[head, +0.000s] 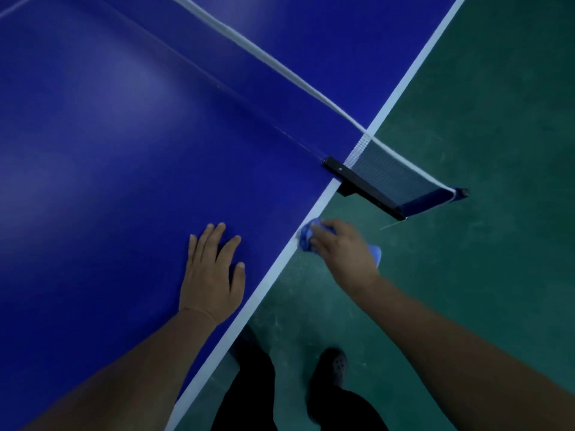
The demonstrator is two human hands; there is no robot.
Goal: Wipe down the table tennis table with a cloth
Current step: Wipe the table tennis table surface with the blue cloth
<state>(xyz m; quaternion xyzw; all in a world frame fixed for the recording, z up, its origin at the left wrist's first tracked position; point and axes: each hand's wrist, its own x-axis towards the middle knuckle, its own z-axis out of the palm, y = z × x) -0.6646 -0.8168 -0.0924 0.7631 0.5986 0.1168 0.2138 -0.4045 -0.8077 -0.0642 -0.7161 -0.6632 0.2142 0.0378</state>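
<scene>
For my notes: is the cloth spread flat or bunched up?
Bunched: the cloth is crumpled in the right hand at the table edge.

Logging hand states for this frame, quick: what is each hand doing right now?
Left hand: open, resting flat on the table.
Right hand: gripping the blue cloth at the table's edge.

A dull green, matte sports floor (485, 88) fills the right side of the view, scuffed with pale streaks and specks near the table's edge. The light is dim and bluish, giving soft sheen patches rather than hard shadows. 1 dark perforated clog-style shoe (337, 367) stands on the floor below dark trousers (249, 387).
</scene>
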